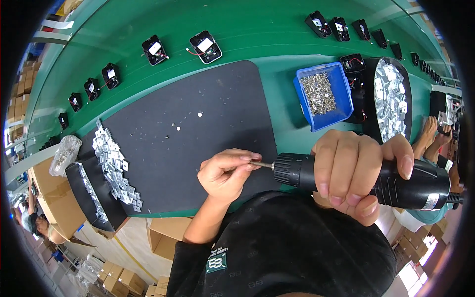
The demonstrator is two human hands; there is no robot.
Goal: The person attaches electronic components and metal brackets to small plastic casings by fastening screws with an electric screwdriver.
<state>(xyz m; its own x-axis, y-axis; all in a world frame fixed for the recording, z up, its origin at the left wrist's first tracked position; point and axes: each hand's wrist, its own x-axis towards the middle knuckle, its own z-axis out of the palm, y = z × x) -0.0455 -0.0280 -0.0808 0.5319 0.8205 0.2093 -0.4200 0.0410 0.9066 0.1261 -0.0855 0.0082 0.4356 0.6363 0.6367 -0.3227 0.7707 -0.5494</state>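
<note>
My right hand [354, 171] is wrapped round the black body of an electric screwdriver [292, 170], which lies level and points left. Its thin metal bit [263, 164] reaches to the fingertips of my left hand [226, 171]. Thumb and forefinger of that hand are pinched together at the bit's tip; whatever small thing is between them is hidden. Beyond the screwdriver stands a blue bin [309, 119] holding many small screws [319, 94]. Below both hands lies a dark grey mat [163, 148].
Metal plates lie piled at the mat's left [114, 163] and in a black tray [409, 99] at right. Black housings [205, 47] with wires line the green belt [257, 29]. A clear bag [65, 154] sits on a cardboard box at left. Another person's hands [429, 129] show far right.
</note>
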